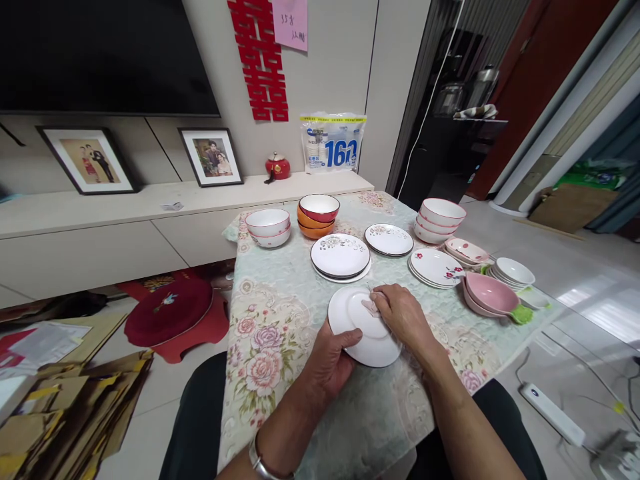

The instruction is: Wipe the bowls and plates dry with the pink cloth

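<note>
A white plate (364,333) is tilted up above the near part of the table. My left hand (333,357) grips its lower left edge, thumb on the face and fingers beneath. On the plate's upper right, my right hand (400,313) has its fingers pressed together on the surface; a small pale piece (371,307), too indistinct to name, shows beside the fingertips. Just beyond lies a stack of patterned plates (340,255), with another dark-rimmed pair (389,239) to its right. A stack of plates with red flowers (436,267) sits to the right of my right hand.
Around the flowered tablecloth (270,333) stand white bowls (269,227), orange and red bowls (317,217), stacked bowls (440,219), pink dishes (491,293) and small white bowls (515,271). A red stool (170,310) and flattened cardboard (65,400) are at the left.
</note>
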`<state>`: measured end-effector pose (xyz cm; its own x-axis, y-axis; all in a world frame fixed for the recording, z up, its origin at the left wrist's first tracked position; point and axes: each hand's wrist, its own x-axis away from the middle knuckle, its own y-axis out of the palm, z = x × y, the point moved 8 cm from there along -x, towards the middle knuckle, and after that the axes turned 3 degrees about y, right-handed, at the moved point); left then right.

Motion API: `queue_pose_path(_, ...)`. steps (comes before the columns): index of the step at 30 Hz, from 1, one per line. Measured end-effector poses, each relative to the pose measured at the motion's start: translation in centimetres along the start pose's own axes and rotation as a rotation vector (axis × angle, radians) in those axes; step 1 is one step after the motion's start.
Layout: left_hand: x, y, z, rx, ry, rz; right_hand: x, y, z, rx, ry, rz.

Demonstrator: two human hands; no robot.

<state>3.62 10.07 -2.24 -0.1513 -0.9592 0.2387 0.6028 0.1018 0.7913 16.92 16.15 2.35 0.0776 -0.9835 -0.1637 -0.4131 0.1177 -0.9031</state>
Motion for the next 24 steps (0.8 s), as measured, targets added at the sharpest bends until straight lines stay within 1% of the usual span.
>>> queue_pose_path(2, 0.1, 0.3, -0.3, -0.002, -0.027, -0.015, 0.2, -0.3, -0.8, -0.032, -0.047, 0.039)
queue_pose_path(4, 0.3, 0.5, -0.7, -0.012, -0.073, -0.032, 0.7, -0.7, -2.6, -0.123, -0.162, 0.063)
queue_pose_path(5, 0.5, 0.6, -0.9, -0.024, -0.098, -0.035, 1.1, -0.8, -3.7, -0.18, -0.242, 0.051)
queue_pose_path(7, 0.6, 0.6, -1.2, -0.052, -0.134, -0.035, 2.0, -1.0, -6.1, -0.29, -0.417, -0.028)
queue_pose_path(9, 0.7, 0.6, -1.2, -0.071, -0.144, -0.036, 2.9, -0.9, -7.9, -0.36, -0.554, -0.126)
queue_pose_path(10, 0.7, 0.7, -1.1, -0.07, -0.14, -0.043, 3.0, -0.9, -8.3, -0.375, -0.587, -0.153)
queue_pose_path(11, 0.6, 0.7, -1.0, -0.062, -0.136, -0.055, 2.9, -0.9, -8.2, -0.378, -0.588, -0.155)
queue_pose_path(13, 0.6, 0.9, -0.9, -0.038, -0.137, -0.081, 2.1, -0.8, -6.8, -0.347, -0.497, -0.102)
queue_pose_path(15, 0.5, 0.9, -0.9, -0.017, -0.146, -0.095, 1.0, -0.5, -4.4, -0.276, -0.322, -0.044)
queue_pose_path(17, 0.4, 0.5, -0.7, -0.011, -0.131, -0.06, 0.3, 0.0, -2.1, -0.179, -0.158, -0.035)
queue_pose_path(18, 0.3, 0.1, -0.5, -0.013, -0.111, -0.026, 0.1, 0.2, -1.2, -0.132, -0.1, -0.041)
queue_pose_path(21, 0.0, -0.5, 0.0, -0.011, -0.038, 0.042, -0.1, 0.4, 0.0, -0.017, -0.016, -0.038)
queue_pose_path(24, -0.2, -0.1, 0.1, 0.005, -0.002, 0.008, -0.1, 0.4, 0.3, 0.049, 0.012, -0.009)
